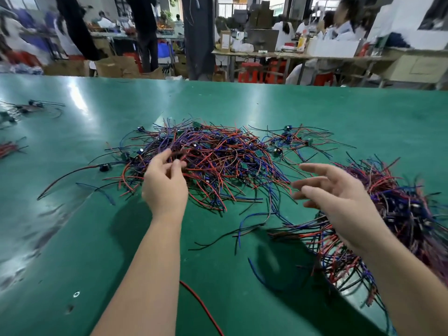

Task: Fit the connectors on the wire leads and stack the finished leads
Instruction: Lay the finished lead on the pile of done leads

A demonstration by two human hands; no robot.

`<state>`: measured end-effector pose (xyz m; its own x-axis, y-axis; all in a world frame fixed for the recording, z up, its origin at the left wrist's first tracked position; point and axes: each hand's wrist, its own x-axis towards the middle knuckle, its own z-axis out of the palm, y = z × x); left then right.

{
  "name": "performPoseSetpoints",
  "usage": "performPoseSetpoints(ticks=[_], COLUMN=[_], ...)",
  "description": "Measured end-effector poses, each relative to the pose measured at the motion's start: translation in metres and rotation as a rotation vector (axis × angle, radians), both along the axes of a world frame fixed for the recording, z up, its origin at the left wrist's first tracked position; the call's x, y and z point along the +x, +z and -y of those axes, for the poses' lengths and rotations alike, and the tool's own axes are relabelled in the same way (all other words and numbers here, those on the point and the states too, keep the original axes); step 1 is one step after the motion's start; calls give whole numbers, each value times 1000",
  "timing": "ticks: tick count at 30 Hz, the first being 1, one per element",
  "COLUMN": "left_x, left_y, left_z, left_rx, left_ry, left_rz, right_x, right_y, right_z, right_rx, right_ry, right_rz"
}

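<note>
the pile of wire leads (218, 163) sprawls before me. my left hand (164, 185) curls at its near-left edge, grip unclear; my right hand (339, 200), right of the pile, is spread, empty. leads seem light, floppy, snaggy: i'd pinch near one end.

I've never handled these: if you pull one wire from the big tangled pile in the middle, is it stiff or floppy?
Probably floppy: the wires in the middle pile lie in loose curves. Likely light, being thin. Neighbours cross it, so some may drag along.
</note>
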<state>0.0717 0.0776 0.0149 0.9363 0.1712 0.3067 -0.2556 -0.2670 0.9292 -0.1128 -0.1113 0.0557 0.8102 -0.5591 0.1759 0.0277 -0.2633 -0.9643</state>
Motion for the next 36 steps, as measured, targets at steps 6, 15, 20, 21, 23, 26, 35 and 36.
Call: performPoseSetpoints(ticks=[6, 15, 20, 21, 23, 26, 35, 36], left_x=[-19, -54, -77, -82, -89, -95, -95, -95], left_y=[29, 34, 32, 32, 31, 30, 32, 30], left_z=[9, 18, 25, 28, 31, 35, 51, 51], left_rx=[-794, -517, -94, -28, 73, 123, -236, -225], left_ry=[-495, -1306, -1588, -1594, -1592, -1607, -1129, -1122], left_rz=[-174, -411, -497, -511, -550, -582, -517, -474], right_x=[-4, -7, -10, -11, -12, -12, -15, -15], right_y=[-30, -18, -14, -13, -13, -15, -9, -8], right_z=[0, -4, -10, -10, -9, -8, -16, -17], right_rx=[61, 452, 582, 538, 392, 302, 347, 340], right_ry=[1, 179, 297, 273, 179, 67, 96, 83], right_rz=[69, 85, 159, 183, 178, 175, 185, 180])
